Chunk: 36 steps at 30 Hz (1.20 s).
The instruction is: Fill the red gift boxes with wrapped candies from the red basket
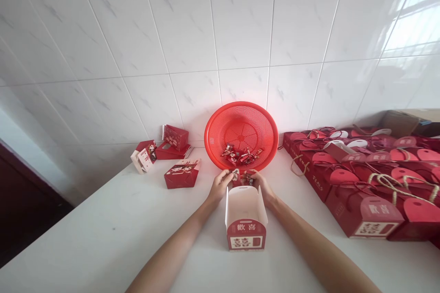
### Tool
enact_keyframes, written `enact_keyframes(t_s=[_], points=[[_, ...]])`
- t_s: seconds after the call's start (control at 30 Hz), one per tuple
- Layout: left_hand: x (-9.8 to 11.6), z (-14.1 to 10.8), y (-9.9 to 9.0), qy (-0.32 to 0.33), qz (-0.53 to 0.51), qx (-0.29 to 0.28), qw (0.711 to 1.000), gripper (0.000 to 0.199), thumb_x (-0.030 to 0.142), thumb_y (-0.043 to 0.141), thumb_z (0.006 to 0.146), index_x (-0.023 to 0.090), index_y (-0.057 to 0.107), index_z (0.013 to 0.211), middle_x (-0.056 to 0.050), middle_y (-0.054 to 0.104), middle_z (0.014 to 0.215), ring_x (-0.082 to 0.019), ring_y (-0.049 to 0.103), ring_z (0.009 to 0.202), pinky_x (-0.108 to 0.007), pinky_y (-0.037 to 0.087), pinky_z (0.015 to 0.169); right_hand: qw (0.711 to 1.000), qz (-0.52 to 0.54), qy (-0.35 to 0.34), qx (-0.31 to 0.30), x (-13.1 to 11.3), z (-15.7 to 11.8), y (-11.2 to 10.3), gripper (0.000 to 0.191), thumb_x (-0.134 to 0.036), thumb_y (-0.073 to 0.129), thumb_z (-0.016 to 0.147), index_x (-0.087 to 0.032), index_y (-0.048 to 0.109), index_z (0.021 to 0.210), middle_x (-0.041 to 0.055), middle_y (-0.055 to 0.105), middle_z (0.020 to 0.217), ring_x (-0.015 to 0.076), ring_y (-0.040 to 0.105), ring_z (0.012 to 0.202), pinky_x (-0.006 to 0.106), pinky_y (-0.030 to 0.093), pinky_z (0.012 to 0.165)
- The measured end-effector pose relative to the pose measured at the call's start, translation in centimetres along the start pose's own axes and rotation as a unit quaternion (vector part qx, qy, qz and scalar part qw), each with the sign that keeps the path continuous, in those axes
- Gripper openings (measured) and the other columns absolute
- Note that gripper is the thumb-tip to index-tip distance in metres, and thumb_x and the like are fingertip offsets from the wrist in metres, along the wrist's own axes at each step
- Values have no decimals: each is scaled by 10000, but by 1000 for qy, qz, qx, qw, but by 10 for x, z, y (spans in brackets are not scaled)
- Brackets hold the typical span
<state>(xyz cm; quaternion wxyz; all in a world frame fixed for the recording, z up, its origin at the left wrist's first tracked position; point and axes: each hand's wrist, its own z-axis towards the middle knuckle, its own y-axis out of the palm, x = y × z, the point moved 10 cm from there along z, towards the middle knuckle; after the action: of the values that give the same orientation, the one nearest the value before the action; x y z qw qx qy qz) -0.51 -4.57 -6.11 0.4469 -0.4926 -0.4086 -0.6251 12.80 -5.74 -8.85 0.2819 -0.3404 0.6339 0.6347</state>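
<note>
Two hands close together: left hand (218, 186) and right hand (260, 185) have their fingertips nearly meeting, each pinched on wrapped sweets (235, 175). They hover just above an open carton (246, 208), white inside with its flaps up, and just in front of a red basket (220, 137). The basket leans against the tile wall (137, 32), with a sweet pile (239, 155) lying in its low side.

Risks:
- Basket is only propped at the back of the worktop (103, 242). A wrist knock could shift it and spill the pile.
- Sweets are small and the wrappers look slick. A loose pinch could drop them beside the carton rather than in it.
- Carton looks light and stands unsupported, so a bump could tip it or bend a flap.
- Loose cartons (175, 139) at left sit unevenly, one leaning on another. A stray reach could scatter them.
- Carton rows (360, 210) at right have rope handles trailing over each other. A sleeve or finger could snag one and drag its neighbours.
</note>
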Motion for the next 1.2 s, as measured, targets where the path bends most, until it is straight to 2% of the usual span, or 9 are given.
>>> enact_keyframes(t_s=[0.13, 0.37, 0.47, 0.63, 0.73, 0.83, 0.9, 1.0, 1.2], points=[[2, -1, -1, 0, 15, 5, 1000, 359, 518, 702, 796, 171, 640, 865, -42, 659, 874, -187, 609, 829, -297, 488, 775, 1000, -2, -10, 3, 0, -3, 2, 222, -266, 771, 563, -224, 641, 738, 7, 688, 781, 202, 620, 730, 348, 507, 739], [3, 0, -5, 11, 44, 30, 999, 383, 559, 672, 805, 189, 637, 894, -58, 684, 903, -217, 637, 877, -315, 498, 808, 999, -17, -24, -16, 1, -2, 3, 407, -462, 864, 604, -237, 632, 852, 24, 722, 913, 188, 639, 763, 341, 508, 743], [0, 0, -8, 3, 47, 44, 998, 376, 564, 655, 815, 200, 642, 907, -55, 690, 922, -221, 639, 904, -310, 500, 816, 998, -46, -37, -14, 0, -1, 3, 384, -474, 838, 643, -239, 623, 859, 29, 723, 902, 204, 651, 791, 356, 515, 761], [2, -1, -8, 13, 46, 51, 998, 353, 548, 648, 820, 206, 638, 907, -46, 684, 931, -213, 634, 908, -305, 500, 827, 998, -56, -34, 1, 2, -4, 3, 326, -327, 788, 658, -247, 570, 887, 18, 727, 882, 208, 661, 790, 361, 523, 755], [4, -1, -9, 16, 47, 51, 997, 351, 552, 643, 822, 207, 637, 890, -46, 682, 901, -217, 637, 884, -316, 508, 817, 998, -56, -38, -15, 1, -7, 5, 352, -281, 792, 643, -251, 547, 894, 14, 730, 894, 208, 673, 797, 367, 523, 768], [4, -1, -9, 16, 45, 53, 997, 351, 551, 648, 816, 207, 636, 885, -47, 683, 890, -221, 641, 872, -323, 515, 807, 996, -59, -48, -48, 1, -6, 10, 385, -323, 841, 631, -241, 565, 887, 31, 731, 945, 211, 682, 834, 391, 521, 826], [3, -2, -10, 14, 40, 58, 997, 351, 544, 654, 810, 204, 635, 892, -49, 682, 895, -223, 642, 872, -325, 516, 804, 994, -67, -54, -60, 1, -5, 10, 403, -362, 861, 630, -234, 588, 899, 28, 727, 906, 209, 680, 826, 394, 517, 831], [3, -3, -9, 12, 44, 55, 997, 340, 526, 642, 831, 197, 635, 918, -61, 681, 938, -225, 639, 904, -327, 509, 824, 992, -87, -57, -67, 2, -5, 10, 413, -394, 869, 636, -232, 617, 920, 17, 714, 826, 207, 671, 786, 375, 514, 781], [10, -8, 3, 12, 45, 20, 999, 306, 498, 650, 842, 197, 610, 882, -32, 660, 886, -187, 617, 822, -291, 494, 756, 985, -128, -70, -88, -1, -9, 12, 357, -396, 841, 687, -233, 671, 955, 46, 731, 929, 226, 675, 798, 361, 511, 733]])
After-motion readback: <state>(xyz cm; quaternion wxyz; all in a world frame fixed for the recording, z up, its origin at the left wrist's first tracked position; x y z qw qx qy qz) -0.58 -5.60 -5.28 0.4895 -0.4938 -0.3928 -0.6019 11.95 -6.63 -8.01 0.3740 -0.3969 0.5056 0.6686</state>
